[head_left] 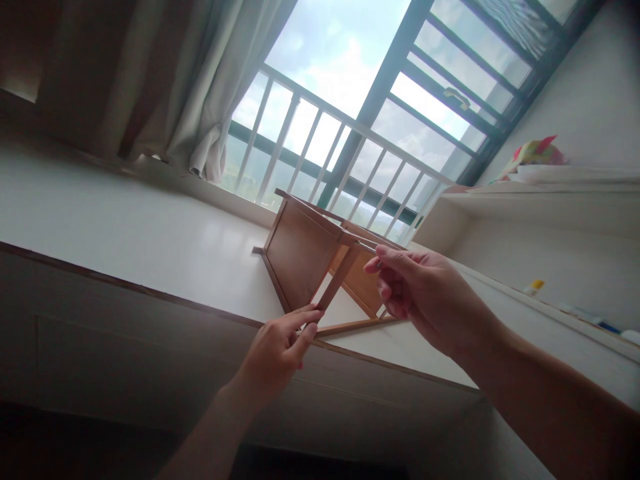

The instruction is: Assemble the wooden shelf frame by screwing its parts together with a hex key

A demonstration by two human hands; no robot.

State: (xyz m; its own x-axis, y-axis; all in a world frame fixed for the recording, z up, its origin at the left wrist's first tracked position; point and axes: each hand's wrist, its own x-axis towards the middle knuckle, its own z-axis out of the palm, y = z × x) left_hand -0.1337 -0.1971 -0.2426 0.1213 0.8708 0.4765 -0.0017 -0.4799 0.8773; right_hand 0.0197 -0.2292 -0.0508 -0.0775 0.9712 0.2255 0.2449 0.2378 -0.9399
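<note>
A brown wooden frame with panels (303, 250), like a small piece of furniture, stands tilted in view on the white surface. My left hand (273, 343) pinches the lower end of its near bar, thumb on one side and fingers on the other. Between the thumb and fingers of my right hand (417, 283) is a thin metal rod (367, 247) that looks like a hex key. Its far tip meets the frame's upper near corner; whether it sits inside a hole I cannot tell. My right palm hides part of the frame behind it.
The white surface (150, 220) ends at a brown front edge below my hands. Behind it are a grey curtain (207, 100), a window with a white railing (320, 107), and, at right, a white shelf (540, 207) with a yellow-capped item (535, 287).
</note>
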